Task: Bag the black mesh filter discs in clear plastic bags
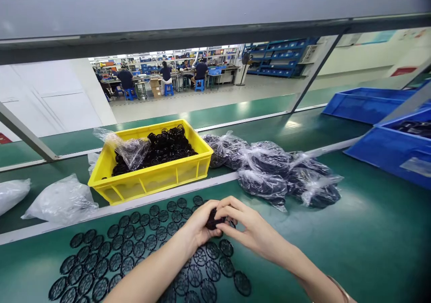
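My left hand (198,224) and my right hand (249,231) meet above a green mat (353,249), pinching a small dark bunch of black mesh discs (212,220) between their fingers. Many loose round black mesh discs (134,249) lie flat in overlapping rows on the mat, under and to the left of my hands and forearms. Just beyond them, a yellow plastic crate (151,187) holds a heap of the same black discs (164,148), with a clear plastic bag (133,150) draped over its near left side.
Clear bags of black parts (266,168) lie right of the crate, and white bags (60,202) lie left of it. Blue bins (393,152) stand at the right. A grey shelf bar (202,15) runs overhead. Seated co-workers (164,74) work at benches far beyond.
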A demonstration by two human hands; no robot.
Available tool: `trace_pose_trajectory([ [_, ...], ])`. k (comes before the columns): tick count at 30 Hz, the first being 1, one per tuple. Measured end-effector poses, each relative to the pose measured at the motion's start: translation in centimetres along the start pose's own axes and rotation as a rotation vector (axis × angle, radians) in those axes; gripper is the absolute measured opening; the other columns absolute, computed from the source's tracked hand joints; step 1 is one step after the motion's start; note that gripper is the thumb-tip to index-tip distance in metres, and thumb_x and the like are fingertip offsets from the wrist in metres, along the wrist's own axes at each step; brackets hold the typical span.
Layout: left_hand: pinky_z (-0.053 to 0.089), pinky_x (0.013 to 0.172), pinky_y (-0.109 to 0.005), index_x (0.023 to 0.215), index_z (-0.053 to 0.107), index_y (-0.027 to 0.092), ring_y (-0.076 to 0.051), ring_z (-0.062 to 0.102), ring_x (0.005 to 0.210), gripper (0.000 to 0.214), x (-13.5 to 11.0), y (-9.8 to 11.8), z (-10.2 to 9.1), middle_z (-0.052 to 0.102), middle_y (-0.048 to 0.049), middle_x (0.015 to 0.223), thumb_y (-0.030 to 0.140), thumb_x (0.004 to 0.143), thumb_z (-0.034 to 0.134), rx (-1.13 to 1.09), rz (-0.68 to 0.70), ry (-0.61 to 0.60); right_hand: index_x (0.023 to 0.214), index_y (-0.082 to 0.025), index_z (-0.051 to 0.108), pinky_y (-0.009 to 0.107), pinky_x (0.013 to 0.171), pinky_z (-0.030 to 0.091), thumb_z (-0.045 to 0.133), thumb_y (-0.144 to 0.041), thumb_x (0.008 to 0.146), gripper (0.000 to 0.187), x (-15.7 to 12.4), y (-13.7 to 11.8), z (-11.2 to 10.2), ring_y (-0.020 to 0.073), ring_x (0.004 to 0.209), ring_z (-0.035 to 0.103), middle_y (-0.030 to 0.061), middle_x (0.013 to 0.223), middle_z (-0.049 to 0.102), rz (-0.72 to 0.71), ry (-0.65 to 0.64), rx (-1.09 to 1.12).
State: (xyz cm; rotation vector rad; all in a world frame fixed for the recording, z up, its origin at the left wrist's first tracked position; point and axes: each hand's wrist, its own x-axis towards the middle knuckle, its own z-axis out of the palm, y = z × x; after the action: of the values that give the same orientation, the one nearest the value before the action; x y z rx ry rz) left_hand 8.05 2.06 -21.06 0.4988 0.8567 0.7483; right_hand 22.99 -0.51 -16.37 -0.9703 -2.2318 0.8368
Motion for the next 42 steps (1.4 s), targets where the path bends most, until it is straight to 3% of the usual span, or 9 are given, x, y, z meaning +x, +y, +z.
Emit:
trace_pose_trajectory([
  [3, 0.028, 0.035, -0.015, 0.080, 0.062, 0.016, -0.008, 0.051, 0.045, 0.018, 0.4, 0.2, -0.1, 0.060, -0.0008, 0.067, 0.032, 0.075, 0.067, -0.001, -0.010, -0.016, 0.095, -0.023, 0.062, 0.030, 0.071, 0.051, 0.057, -0.041, 0.094, 0.019, 0.1, 1.0, -1.5, 0.0182, 0.081, 0.060, 0.0050, 0.094, 0.063, 0.147, 0.014, 0.200],
  [6, 0.025, 0.035, -0.014, 0.092, 0.062, 0.018, -0.009, 0.058, 0.051, 0.024, 0.4, 0.7, -0.8, 0.066, -0.0023, 0.083, 0.033, 0.076, 0.069, -0.019, 0.021, 0.022, 0.101, -0.021, 0.059, 0.029, 0.065, 0.049, 0.058, -0.055, 0.089, 0.036, -0.1, 4.6, -2.3, 0.0180, 0.076, 0.059, 0.0030, 0.085, 0.061, 0.349, 0.160, 0.320],
  [10, 0.024, 0.037, -0.013, 0.096, 0.059, 0.018, -0.007, 0.058, 0.052, 0.024, 0.1, 1.5, -2.3, 0.066, -0.0028, 0.093, 0.033, 0.079, 0.067, -0.036, 0.063, 0.077, 0.093, -0.019, 0.061, 0.033, 0.067, 0.047, 0.059, -0.057, 0.085, 0.039, -1.3, 10.9, -0.9, 0.0187, 0.072, 0.057, 0.0032, 0.081, 0.062, 0.471, 0.194, 0.093],
  [13, 0.023, 0.037, -0.014, 0.098, 0.059, 0.018, -0.007, 0.058, 0.052, 0.027, -0.3, 1.6, -2.8, 0.066, -0.0036, 0.096, 0.035, 0.080, 0.068, -0.026, 0.072, 0.070, 0.090, -0.021, 0.064, 0.034, 0.067, 0.045, 0.058, -0.049, 0.086, 0.029, -2.1, 12.8, 0.6, 0.0169, 0.066, 0.053, 0.0031, 0.086, 0.061, 0.456, 0.181, -0.153],
  [19, 0.022, 0.036, -0.014, 0.106, 0.062, 0.019, -0.008, 0.058, 0.052, 0.041, -0.5, 0.5, -2.1, 0.065, -0.0044, 0.097, 0.046, 0.077, 0.073, 0.034, 0.041, -0.021, 0.091, -0.023, 0.065, 0.032, 0.066, 0.045, 0.049, -0.044, 0.097, 0.027, -1.5, 7.8, 0.4, 0.0181, 0.070, 0.057, 0.0031, 0.083, 0.063, 0.305, 0.243, -0.096],
  [23, 0.026, 0.036, -0.013, 0.101, 0.063, 0.018, -0.009, 0.056, 0.052, 0.044, -0.3, -0.2, -1.3, 0.059, -0.0003, 0.080, 0.053, 0.076, 0.074, 0.073, 0.043, -0.036, 0.097, -0.023, 0.066, 0.029, 0.064, 0.047, 0.054, -0.042, 0.096, 0.022, -0.8, 4.2, 0.8, 0.0172, 0.071, 0.057, 0.0026, 0.084, 0.061, 0.189, 0.182, 0.026],
  [32, 0.047, 0.041, -0.019, 0.094, 0.060, 0.017, -0.011, 0.056, 0.055, 0.021, 0.1, -0.6, -0.9, 0.057, 0.0007, 0.075, 0.035, 0.085, 0.065, 0.071, 0.038, 0.076, 0.085, -0.022, 0.059, 0.026, 0.057, 0.044, 0.054, -0.028, 0.092, 0.010, -0.1, 2.2, 1.5, 0.0132, 0.063, 0.054, -0.0011, 0.074, 0.059, 0.279, 0.062, 0.026],
  [36, 0.050, 0.043, -0.020, 0.102, 0.058, 0.016, -0.013, 0.064, 0.060, 0.019, -0.1, 0.1, -1.8, 0.064, -0.0036, 0.085, 0.031, 0.090, 0.058, 0.034, 0.027, 0.152, 0.101, -0.020, 0.058, 0.025, 0.051, 0.050, 0.048, -0.038, 0.095, 0.021, 1.4, 5.5, 0.1, 0.0134, 0.059, 0.061, -0.0002, 0.076, 0.063, 0.285, 0.091, 0.194],
  [42, 0.047, 0.042, -0.018, 0.108, 0.059, 0.017, -0.010, 0.065, 0.059, 0.021, -1.0, 1.6, -3.4, 0.068, -0.0041, 0.098, 0.031, 0.092, 0.057, 0.000, 0.077, 0.223, 0.096, -0.020, 0.057, 0.037, 0.070, 0.057, 0.041, -0.026, 0.096, 0.018, 5.3, 14.3, -0.2, 0.0211, 0.076, 0.066, 0.0096, 0.093, 0.065, 0.055, 0.281, -0.349],
])
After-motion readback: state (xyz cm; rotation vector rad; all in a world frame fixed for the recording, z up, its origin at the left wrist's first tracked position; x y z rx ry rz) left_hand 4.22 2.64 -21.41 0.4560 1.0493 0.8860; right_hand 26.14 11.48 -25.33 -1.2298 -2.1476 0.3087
